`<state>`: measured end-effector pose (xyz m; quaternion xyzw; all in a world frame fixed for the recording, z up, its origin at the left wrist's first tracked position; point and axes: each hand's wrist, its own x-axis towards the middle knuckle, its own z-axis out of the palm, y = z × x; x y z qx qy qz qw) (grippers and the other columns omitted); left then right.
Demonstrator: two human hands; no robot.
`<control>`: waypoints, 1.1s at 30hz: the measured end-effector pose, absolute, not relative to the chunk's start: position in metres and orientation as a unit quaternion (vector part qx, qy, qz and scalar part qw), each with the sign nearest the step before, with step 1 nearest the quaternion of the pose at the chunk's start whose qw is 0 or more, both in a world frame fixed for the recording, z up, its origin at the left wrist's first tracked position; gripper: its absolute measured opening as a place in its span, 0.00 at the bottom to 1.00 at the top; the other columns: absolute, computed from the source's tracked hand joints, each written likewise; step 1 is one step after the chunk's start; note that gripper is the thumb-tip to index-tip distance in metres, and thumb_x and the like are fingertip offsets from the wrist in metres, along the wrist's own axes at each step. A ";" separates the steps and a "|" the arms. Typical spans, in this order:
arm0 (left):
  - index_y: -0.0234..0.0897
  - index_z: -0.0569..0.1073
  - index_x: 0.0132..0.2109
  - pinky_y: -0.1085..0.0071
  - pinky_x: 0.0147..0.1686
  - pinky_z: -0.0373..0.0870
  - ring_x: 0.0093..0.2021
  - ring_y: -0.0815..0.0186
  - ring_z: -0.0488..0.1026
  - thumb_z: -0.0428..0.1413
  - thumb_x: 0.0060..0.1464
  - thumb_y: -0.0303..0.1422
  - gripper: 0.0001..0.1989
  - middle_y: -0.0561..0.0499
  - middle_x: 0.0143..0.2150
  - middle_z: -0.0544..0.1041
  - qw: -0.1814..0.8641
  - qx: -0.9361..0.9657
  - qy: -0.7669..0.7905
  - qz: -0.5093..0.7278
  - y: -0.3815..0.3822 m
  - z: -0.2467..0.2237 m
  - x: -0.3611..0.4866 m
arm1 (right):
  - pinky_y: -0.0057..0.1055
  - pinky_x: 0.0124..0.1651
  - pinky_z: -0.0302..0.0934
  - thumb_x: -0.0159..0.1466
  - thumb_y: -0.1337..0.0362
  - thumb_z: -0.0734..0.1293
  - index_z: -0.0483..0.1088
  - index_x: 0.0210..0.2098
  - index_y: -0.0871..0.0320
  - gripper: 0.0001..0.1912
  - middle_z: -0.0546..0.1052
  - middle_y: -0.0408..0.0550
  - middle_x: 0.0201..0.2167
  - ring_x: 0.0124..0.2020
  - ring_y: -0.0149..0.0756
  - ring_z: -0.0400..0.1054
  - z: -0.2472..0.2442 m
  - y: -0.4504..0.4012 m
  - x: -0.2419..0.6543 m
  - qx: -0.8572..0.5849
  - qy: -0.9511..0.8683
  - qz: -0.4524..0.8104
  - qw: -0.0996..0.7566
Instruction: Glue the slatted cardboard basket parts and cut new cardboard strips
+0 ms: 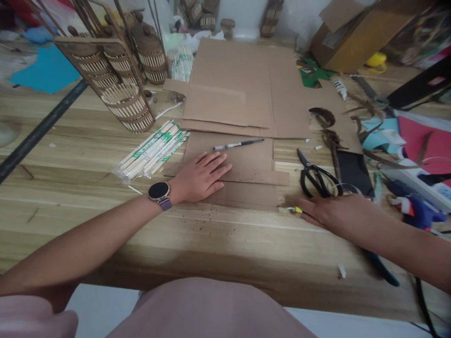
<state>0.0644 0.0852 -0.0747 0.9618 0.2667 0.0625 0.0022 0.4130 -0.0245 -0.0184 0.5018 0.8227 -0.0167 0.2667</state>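
My left hand [200, 178], with a watch on its wrist, lies flat with fingers spread on a cardboard piece [253, 162]. A pen [239, 144] rests on that cardboard just beyond my fingertips. In my right hand [327, 211] is a yellow utility knife [298, 210], mostly covered by the fingers. Its metal tip points left, close to the right end of a narrow cardboard strip [246, 193]. Black-handled scissors [317, 176] lie just beyond my right hand. Whether the blade touches the cardboard I cannot tell.
Larger cardboard sheets [225, 65] are stacked behind. Wrapped chopsticks [155, 150] and a slatted stick model [116, 89] stand or lie to the left. On the right are a phone [355, 173], a blue glue gun [423, 209] and dark pliers handles [382, 270]. A cardboard box [366, 33] sits behind.
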 end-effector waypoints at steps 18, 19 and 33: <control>0.34 0.62 0.70 0.50 0.69 0.53 0.73 0.49 0.56 0.42 0.72 0.43 0.28 0.38 0.73 0.59 -0.020 0.962 0.261 0.077 0.085 -0.075 0.064 | 0.30 0.21 0.39 0.74 0.56 0.52 0.68 0.39 0.53 0.17 0.81 0.48 0.28 0.25 0.41 0.77 -0.025 -0.030 0.420 0.489 0.841 -0.023 0.230; 0.34 0.62 0.70 0.50 0.69 0.53 0.72 0.49 0.56 0.42 0.72 0.43 0.27 0.38 0.73 0.59 -0.021 0.962 0.260 0.078 0.084 -0.075 0.064 | 0.30 0.21 0.39 0.74 0.56 0.52 0.68 0.39 0.53 0.17 0.81 0.47 0.28 0.25 0.41 0.77 -0.026 -0.030 0.420 0.488 0.841 -0.023 0.232; 0.35 0.60 0.71 0.50 0.70 0.50 0.74 0.49 0.53 0.42 0.72 0.44 0.28 0.39 0.74 0.57 0.001 0.960 0.274 0.062 0.084 -0.076 0.067 | 0.31 0.23 0.52 0.73 0.61 0.54 0.69 0.45 0.53 0.14 0.83 0.52 0.30 0.30 0.46 0.80 -0.014 -0.029 0.407 0.516 0.815 -0.062 0.255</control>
